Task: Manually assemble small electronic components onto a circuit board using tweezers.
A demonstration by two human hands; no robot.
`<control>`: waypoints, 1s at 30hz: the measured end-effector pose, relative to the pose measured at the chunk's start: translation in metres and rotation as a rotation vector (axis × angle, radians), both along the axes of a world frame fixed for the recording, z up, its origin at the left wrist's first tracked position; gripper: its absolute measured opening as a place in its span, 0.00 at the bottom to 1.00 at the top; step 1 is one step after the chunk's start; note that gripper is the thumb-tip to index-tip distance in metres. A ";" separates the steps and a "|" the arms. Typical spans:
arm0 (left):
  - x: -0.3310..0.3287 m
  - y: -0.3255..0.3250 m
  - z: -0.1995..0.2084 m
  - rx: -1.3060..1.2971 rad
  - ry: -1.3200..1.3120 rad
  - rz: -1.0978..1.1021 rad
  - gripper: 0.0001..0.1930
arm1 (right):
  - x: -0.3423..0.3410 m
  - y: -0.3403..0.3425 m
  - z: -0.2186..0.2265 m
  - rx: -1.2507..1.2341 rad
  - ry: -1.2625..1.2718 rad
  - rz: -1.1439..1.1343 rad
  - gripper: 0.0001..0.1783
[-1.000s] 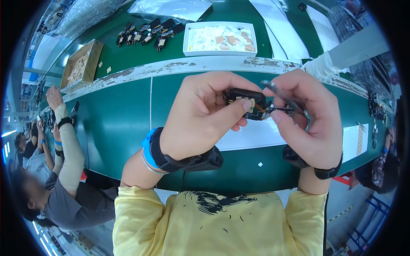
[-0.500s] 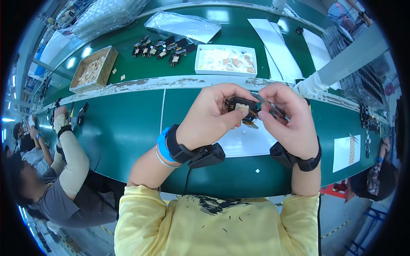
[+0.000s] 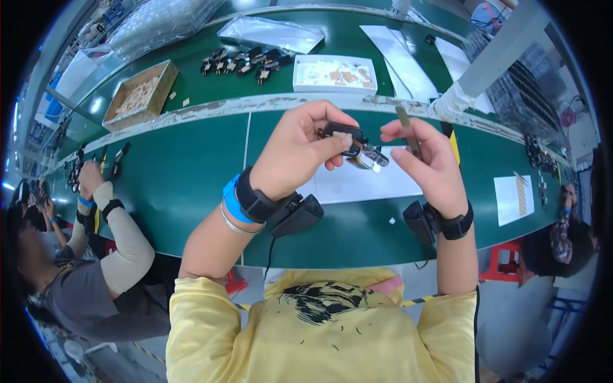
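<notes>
Black rounded casing (image 3: 353,131) | left hand (image 3: 294,150) pinching it | right hand (image 3: 434,156) holding flat, seemingly metal tool (image 3: 407,126)

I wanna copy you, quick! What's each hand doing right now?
Left hand: closed, holding a small black device.
Right hand: closed, holding a thin metal tool.

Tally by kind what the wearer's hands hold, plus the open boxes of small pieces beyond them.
Black rectangular device assembly, in the left hand: 1
Slim grey metal tool, in the right hand: 1
Open boxes, a brown rectangular box and a white rectangular box: 2
Total: 4
</notes>
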State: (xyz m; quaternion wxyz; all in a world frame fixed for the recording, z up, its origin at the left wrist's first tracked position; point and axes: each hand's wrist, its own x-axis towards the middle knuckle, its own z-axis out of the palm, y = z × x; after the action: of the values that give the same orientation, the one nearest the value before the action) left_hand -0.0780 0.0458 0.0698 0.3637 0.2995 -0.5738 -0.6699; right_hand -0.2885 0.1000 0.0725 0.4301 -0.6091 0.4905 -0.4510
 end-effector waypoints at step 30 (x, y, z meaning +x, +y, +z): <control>0.042 -0.014 -0.079 0.491 -0.030 0.213 0.10 | 0.031 0.005 -0.087 0.504 -0.479 0.012 0.07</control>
State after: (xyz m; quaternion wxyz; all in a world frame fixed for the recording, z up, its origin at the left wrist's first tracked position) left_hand -0.0357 0.0323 -0.0090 0.3401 0.4472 -0.3649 -0.7424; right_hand -0.2580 0.1054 -0.0146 0.6726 -0.3634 0.4678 -0.4435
